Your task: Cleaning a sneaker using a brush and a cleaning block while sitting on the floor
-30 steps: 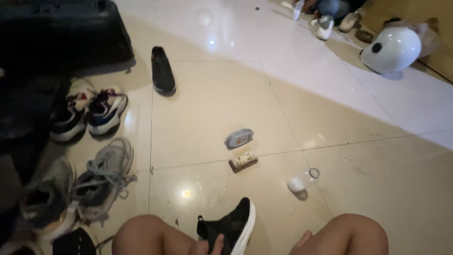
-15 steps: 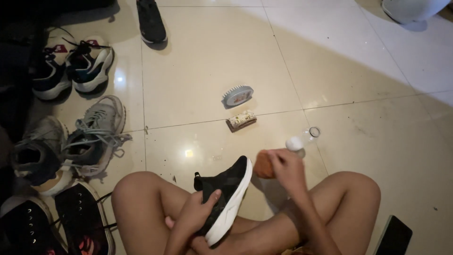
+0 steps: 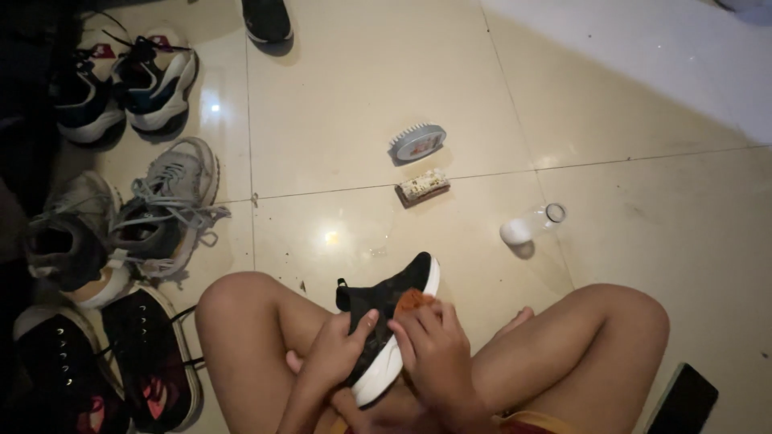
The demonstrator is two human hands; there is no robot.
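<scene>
The left hand (image 3: 342, 354) has its grip closed on the side of a black shoe (image 3: 386, 321) propped over the crossed legs, while the right hand (image 3: 434, 341) pinches an orange cloth (image 3: 414, 300) against the upper. The shoe looks light, with a soft knit upper and a stiffer white sole, so the sole edge or heel seems the firmest place to hold it. Half a second ago the right hand was out by the small bottle (image 3: 531, 225) lying on the floor (image 3: 362, 96); now it is back on the shoe, with brush (image 3: 418, 141) and block (image 3: 423, 186) unmoved.
</scene>
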